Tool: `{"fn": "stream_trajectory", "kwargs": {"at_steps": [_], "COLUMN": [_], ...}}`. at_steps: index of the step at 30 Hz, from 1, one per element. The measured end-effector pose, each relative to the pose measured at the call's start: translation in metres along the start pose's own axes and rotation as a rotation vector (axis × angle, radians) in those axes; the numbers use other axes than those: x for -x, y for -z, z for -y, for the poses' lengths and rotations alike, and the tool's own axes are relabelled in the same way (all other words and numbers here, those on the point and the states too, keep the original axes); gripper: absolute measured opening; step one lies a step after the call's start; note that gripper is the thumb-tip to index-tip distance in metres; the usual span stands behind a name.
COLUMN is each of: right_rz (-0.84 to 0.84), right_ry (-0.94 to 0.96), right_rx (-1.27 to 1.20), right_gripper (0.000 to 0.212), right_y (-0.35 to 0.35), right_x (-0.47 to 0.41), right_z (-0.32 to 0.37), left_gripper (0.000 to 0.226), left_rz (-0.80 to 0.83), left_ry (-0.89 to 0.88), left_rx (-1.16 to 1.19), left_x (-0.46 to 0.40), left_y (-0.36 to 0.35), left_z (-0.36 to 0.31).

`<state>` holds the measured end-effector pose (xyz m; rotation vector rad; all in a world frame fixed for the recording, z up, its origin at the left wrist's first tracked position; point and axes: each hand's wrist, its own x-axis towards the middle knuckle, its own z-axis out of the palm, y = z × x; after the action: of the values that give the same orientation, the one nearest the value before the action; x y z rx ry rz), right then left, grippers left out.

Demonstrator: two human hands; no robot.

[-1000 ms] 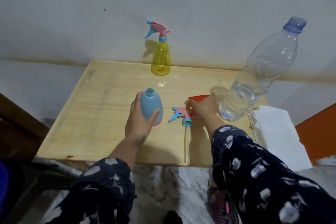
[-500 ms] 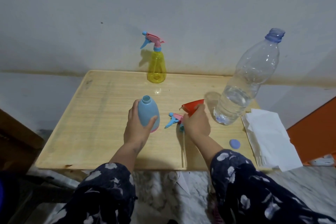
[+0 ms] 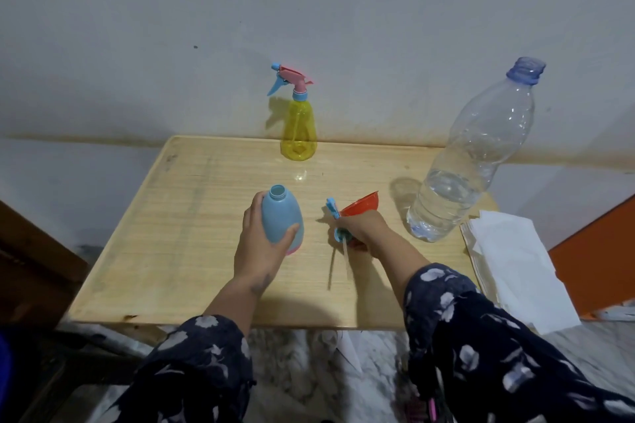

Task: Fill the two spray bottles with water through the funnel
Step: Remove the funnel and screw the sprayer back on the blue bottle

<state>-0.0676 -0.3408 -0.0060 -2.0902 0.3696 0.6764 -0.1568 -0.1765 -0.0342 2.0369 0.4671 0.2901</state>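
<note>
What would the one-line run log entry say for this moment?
stage: funnel pickup | left hand: grips open blue spray bottle | right hand: holds red funnel | yellow spray bottle: capped | water bottle: uncapped

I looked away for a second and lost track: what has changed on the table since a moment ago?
The right hand has taken hold of the red funnel and tipped it up off the table, gripping the loose sprayer top along with it. The left hand still holds the open blue bottle upright. The yellow spray bottle and the water bottle stayed put.
</note>
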Motion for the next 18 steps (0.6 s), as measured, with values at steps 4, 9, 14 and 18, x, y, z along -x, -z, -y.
{"fn": "stream_trajectory", "kwargs": {"at_steps": [4,9,14,18], "right_rz": [0.218,0.235,0.085,-0.035], "right_ry": [-0.106,-0.002,0.248,0.423], "right_rx": [-0.261,-0.476,-0.537,-0.593], "right_gripper": [0.015,0.011,0.022,0.039], "right_y": [0.016,0.031,0.039,0.05], "right_x": [0.01,0.028,0.041,0.051], "right_z": [0.015,0.051,0.091,0.118], "left_gripper": [0.082,0.088,0.081,0.078], "left_rz": [0.006,0.034,0.02,0.059], "left_ry": [0.003,0.031,-0.024,-0.09], "left_rx": [0.033,0.016,-0.1,-0.149], "left_x": [-0.004,-0.008,-0.002,0.001], "left_y": [-0.003,-0.006,-0.001,0.009], "left_z": [-0.002,-0.003,-0.013,-0.026]}}
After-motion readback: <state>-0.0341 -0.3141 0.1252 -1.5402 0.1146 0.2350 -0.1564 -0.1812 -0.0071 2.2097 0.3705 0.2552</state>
